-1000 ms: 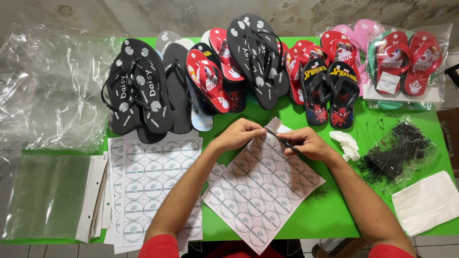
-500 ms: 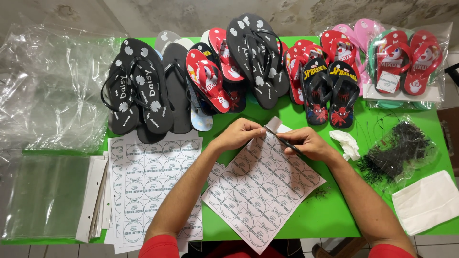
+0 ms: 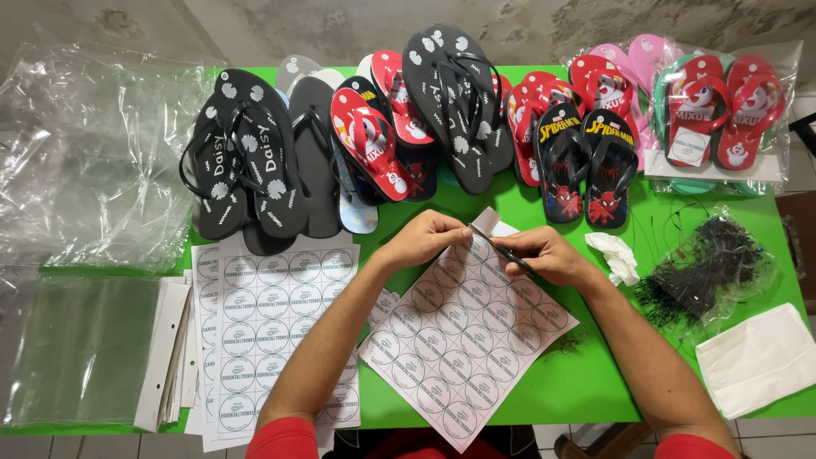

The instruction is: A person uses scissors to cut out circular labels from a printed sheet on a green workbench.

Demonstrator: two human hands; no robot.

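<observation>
We pinch the far corner of the tilted sticker sheet (image 3: 463, 336) with our left hand (image 3: 422, 239), while our right hand (image 3: 546, 255) grips thin black scissors (image 3: 501, 249) at that edge. A skewed cut could clip the round labels; the flip-flops (image 3: 459, 102) beyond crowd the sheet.

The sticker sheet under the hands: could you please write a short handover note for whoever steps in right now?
Left hand: pinches the top corner of the sticker sheet, which lies tilted on the green table.
Right hand: holds a thin dark tool, its tip at the same corner by the left fingers.
Nearby: a second sticker sheet lies to the left on a stack, flip-flops line the far edge, and a bag of black ties sits to the right.
Done: one bagged set at far right shows a round label.
Left: the sheet looks nearly full; most pairs show no label.
</observation>
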